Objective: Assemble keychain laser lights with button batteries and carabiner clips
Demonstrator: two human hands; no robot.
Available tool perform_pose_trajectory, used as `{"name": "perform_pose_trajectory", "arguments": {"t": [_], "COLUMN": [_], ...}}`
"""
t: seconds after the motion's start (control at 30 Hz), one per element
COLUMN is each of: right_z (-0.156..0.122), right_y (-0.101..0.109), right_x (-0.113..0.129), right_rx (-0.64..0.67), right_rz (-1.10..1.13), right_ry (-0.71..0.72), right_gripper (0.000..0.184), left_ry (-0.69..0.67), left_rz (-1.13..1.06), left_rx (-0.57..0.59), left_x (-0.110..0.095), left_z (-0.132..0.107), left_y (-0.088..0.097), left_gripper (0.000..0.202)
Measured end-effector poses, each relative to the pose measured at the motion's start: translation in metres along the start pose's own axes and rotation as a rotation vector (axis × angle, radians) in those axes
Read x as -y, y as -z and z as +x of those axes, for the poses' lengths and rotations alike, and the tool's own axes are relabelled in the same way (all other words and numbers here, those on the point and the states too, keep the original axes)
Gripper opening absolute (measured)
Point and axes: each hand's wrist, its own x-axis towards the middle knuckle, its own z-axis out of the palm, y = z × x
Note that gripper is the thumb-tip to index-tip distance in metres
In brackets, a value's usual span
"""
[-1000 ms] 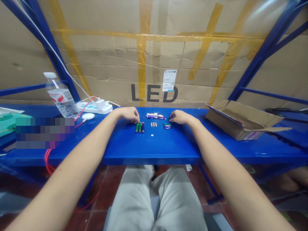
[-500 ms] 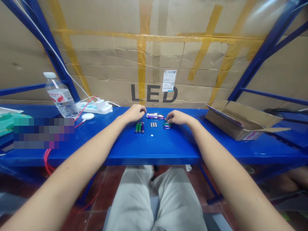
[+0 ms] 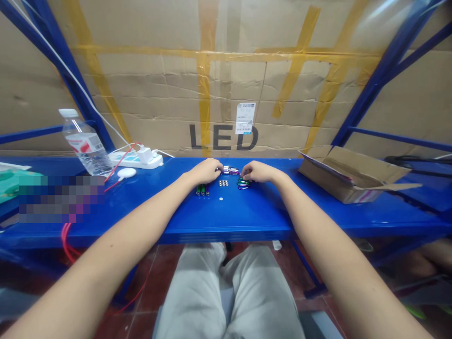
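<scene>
Both my hands rest at the middle of the blue table [image 3: 247,216]. My left hand [image 3: 206,171] is curled, with its fingertips at the left end of a row of small metallic tubes [image 3: 231,170]; whether it grips one is hidden. My right hand [image 3: 254,171] is curled too, its fingertips between those tubes and a heap of coloured carabiner clips [image 3: 243,183]. Three green and purple tubes [image 3: 202,189] lie just under my left hand. A cluster of small button cells [image 3: 223,183] sits between my hands, and one single cell [image 3: 221,199] lies nearer to me.
A water bottle [image 3: 84,145], a white power strip [image 3: 137,159] with a red cable and a white round puck [image 3: 126,173] stand at the left. An open cardboard box [image 3: 353,173] lies at the right. A big carton marked LED [image 3: 222,137] backs the table.
My left hand has moved right and away from the three tubes to the row of metallic tubes. My right hand has shifted left towards the same row, over the clips.
</scene>
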Motion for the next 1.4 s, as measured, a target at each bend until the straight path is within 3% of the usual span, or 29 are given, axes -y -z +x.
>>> {"name": "perform_pose_trajectory", "arguments": {"t": [0.27,0.43,0.63,0.7,0.83,0.97,1.13,1.27,1.4], "right_z": [0.005,0.011,0.014,0.012,0.009,0.006,0.002,-0.001,-0.001], "right_y": [0.000,-0.006,-0.014,-0.014,-0.012,-0.013,-0.012,-0.011,-0.011], "right_x": [-0.007,-0.009,0.002,0.005,0.010,0.013,0.015,0.017,0.021], "right_rx": [-0.201,-0.274,-0.325,-0.310,-0.161,-0.106,-0.054,-0.028,-0.120], "right_rz": [0.057,0.097,0.291,0.422,0.664,0.847,1.010,1.022,0.867], "right_ry": [0.005,0.046,0.152,0.218,0.292,0.282,0.229,0.222,0.235], "right_gripper": [0.014,0.014,0.018,0.024,0.024,0.019,0.028,0.031,0.023], "left_ry": [-0.006,0.097,-0.008,-0.071,-0.137,-0.153,-0.158,-0.173,-0.147], "left_rz": [0.017,-0.050,-0.105,-0.202,-0.347,-0.357,-0.307,-0.232,-0.185], "left_rx": [0.006,0.063,-0.100,-0.178,-0.277,-0.321,-0.355,-0.321,-0.300], "left_x": [-0.003,-0.004,-0.007,-0.013,-0.025,-0.032,-0.033,-0.028,-0.027], "left_z": [0.008,0.012,0.008,0.005,-0.001,-0.005,-0.007,-0.007,-0.008], "left_y": [0.000,0.000,0.002,0.005,0.009,0.011,0.010,0.008,0.009], "left_gripper": [0.022,0.014,0.013,0.014,0.012,0.011,0.012,0.009,0.012]}}
